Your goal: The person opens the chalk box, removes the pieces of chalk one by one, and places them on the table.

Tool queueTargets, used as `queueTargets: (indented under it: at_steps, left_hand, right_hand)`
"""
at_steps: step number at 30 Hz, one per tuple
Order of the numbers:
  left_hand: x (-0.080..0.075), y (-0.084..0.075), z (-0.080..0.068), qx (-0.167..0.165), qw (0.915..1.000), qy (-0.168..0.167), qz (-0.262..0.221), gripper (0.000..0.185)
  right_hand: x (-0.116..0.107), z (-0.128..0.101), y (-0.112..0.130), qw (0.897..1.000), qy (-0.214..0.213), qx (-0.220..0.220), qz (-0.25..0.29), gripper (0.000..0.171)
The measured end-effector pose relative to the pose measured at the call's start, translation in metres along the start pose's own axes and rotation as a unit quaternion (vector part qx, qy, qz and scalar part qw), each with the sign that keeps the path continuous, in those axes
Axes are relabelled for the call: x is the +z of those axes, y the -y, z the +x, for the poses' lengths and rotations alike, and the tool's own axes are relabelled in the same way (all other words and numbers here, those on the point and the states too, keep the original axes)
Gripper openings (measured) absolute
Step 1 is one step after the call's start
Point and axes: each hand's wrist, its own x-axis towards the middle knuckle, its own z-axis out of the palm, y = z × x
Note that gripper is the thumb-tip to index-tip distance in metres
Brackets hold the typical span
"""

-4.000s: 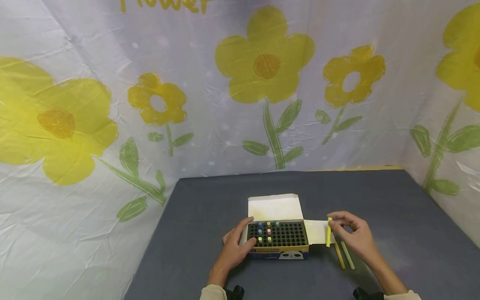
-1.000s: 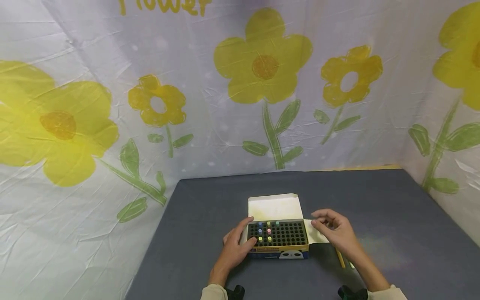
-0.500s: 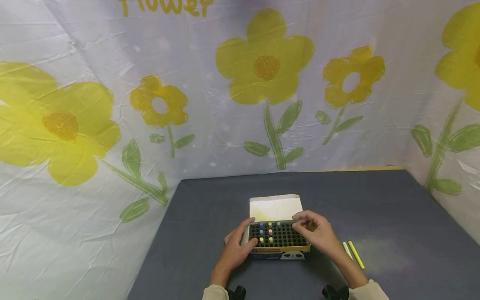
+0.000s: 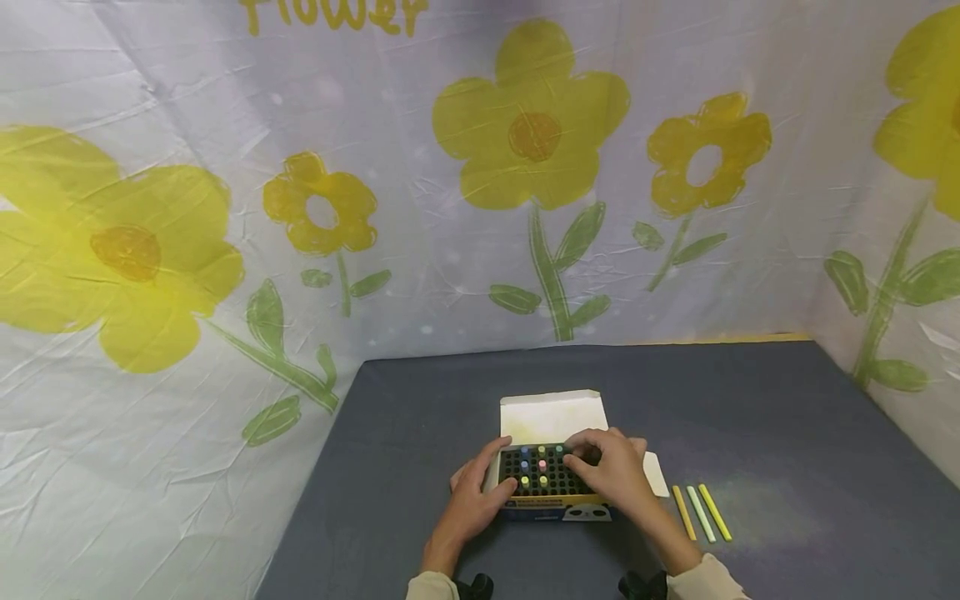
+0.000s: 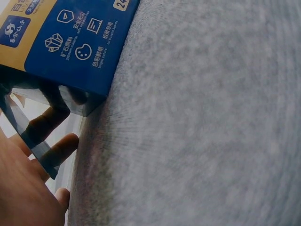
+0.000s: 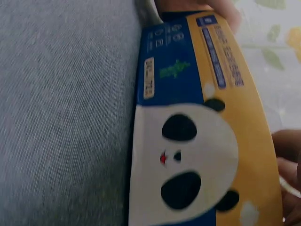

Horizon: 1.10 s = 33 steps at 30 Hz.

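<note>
A chalk box (image 4: 558, 502) with a blue and yellow front and a panda face lies on the dark table, its white lid folded back. Several coloured chalks stand in its black holed rack (image 4: 551, 479), among them a green chalk (image 4: 558, 449) in the back row. My left hand (image 4: 474, 496) holds the box's left end, thumb at the front and a finger at the back corner. Over the rack's right half is my right hand (image 4: 613, 467), thumb and forefinger bent close beside the green chalk, nothing visible between them. The right wrist view shows the panda side (image 6: 188, 160).
Right of the box, an orange chalk (image 4: 684, 512), a pale green chalk (image 4: 701, 514) and a yellow chalk (image 4: 715, 512) lie side by side on the table (image 4: 795, 433). A white side flap (image 4: 656, 475) sticks out at the box's right. Behind hangs a flower-printed cloth (image 4: 420, 275).
The yellow chalk, pinched in my right hand four seconds ago, now lies beside the other two. That hand has moved left over the rack. My left hand stays on the box.
</note>
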Motion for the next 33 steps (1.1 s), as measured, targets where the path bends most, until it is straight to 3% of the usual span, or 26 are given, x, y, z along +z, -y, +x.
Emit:
queueTargets:
  at_steps: [13, 26, 33]
  left_hand:
    - [0.002, 0.001, 0.001, -0.003, 1.0, -0.007, 0.0, 0.062]
    - [0.002, 0.002, 0.002, -0.001, 1.0, -0.009, 0.0, 0.062]
    - [0.001, 0.003, 0.002, -0.007, 0.9999, -0.008, 0.001, 0.062]
  right_hand:
    - [0.013, -0.001, 0.009, 0.995, -0.027, 0.053, -0.077, 0.012]
    - [0.018, 0.004, 0.018, 0.989, -0.031, 0.091, -0.117, 0.012]
    - [0.022, 0.003, 0.018, 0.986, -0.04, 0.085, -0.136, 0.012]
